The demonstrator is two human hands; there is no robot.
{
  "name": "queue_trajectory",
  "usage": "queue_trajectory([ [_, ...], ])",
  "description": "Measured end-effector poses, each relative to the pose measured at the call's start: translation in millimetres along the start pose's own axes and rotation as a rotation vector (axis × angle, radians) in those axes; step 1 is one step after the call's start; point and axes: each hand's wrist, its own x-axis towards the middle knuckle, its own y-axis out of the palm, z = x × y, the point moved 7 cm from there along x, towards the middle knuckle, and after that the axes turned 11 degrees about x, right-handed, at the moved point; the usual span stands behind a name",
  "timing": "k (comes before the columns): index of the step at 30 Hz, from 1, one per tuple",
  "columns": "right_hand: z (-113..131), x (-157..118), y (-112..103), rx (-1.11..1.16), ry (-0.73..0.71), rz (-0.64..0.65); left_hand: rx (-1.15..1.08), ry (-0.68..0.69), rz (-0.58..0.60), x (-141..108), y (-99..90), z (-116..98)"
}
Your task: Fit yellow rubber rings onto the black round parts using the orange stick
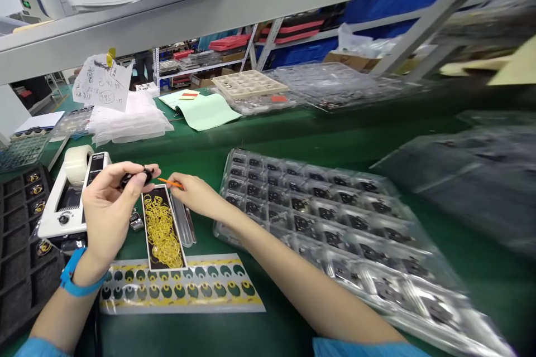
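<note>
My left hand (109, 201), with a blue band on its wrist, grips a small round black part (142, 177) between thumb and fingers. Just to its right, my right hand (190, 192) pinches a thin orange stick (171, 183) whose tip points at the black part. Below both hands lies an open box of yellow rings (162, 228). Under the box's near end, a sticker sheet (209, 290) with round cut-outs lies flat on the green table.
A white tape dispenser (62, 215) and a black tray (19, 256) are at the left. Right of my hands lies a big clear tray (285, 201) of black parts. Papers (125, 114) and a beige tray (251, 83) lie further back, under a grey beam (188, 22).
</note>
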Motion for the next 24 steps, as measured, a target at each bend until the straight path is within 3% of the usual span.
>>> queue_trajectory([
  [5, 34.4, -22.6, -53.8, 0.037, -0.063, -0.188, -0.008, 0.027, 0.012, -1.7, 0.1, -6.8],
  [8, 62.0, -55.7, -101.8, 0.09, -0.24, -0.436, -0.008, 0.037, -0.007, -2.0, -1.5, -11.9],
  [10, 69.5, -78.1, -120.9, 0.058, -0.348, -0.535, -0.009, 0.032, -0.017, -1.0, -2.8, -11.7],
  [12, 58.7, -88.2, -121.6, -0.114, -0.329, -0.447, -0.01, 0.01, -0.017, 0.7, -3.7, -8.3],
  [14, 29.5, -91.4, -116.5, -0.339, -0.222, -0.264, -0.024, -0.018, -0.015, 2.7, -4.3, -4.5],
  [16, -4.6, -97.4, -123.5, -0.473, -0.123, -0.169, -0.039, -0.039, -0.016, 4.4, -5.0, -2.8],
  [21, -63.6, -120.8, -159.8, -0.623, 0.027, -0.038, -0.062, -0.053, -0.026, 6.8, -5.1, -5.0],
  [24, -83.6, -127.5, -164.2, -0.687, 0.082, 0.065, -0.059, -0.107, 0.025, 7.9, 1.9, 3.4],
])
